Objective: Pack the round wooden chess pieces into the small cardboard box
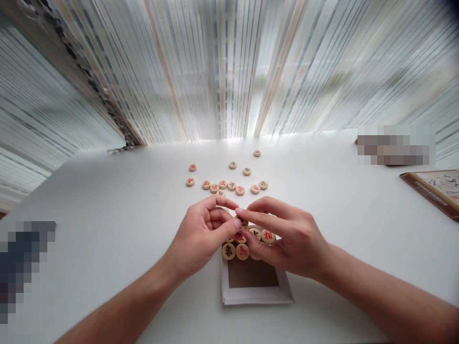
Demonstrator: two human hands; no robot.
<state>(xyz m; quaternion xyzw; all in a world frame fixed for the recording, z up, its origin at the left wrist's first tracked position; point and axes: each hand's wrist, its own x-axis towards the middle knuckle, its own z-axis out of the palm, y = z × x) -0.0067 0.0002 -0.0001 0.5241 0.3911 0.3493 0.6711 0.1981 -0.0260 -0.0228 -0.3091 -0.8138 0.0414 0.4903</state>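
Note:
A round wooden Chinese chess piece [243,223] with a black mark is pinched between the fingertips of both hands. My left hand [204,229] grips it from the left, thumb in front; my right hand [287,234] closes on it from the right. Just below is a shallow white box [258,296] with a brown bottom. Chess pieces lie in rows in its far part, among them a black-marked piece [228,251], a red-marked piece [242,252] and another red one [267,235]. My fingers partly cover the others.
Several loose chess pieces, like the red one [223,184] and the black one [246,171], are scattered on the white table [143,205] beyond my hands. A brown printed box lid [437,188] lies at the right. A string curtain [222,71] hangs behind.

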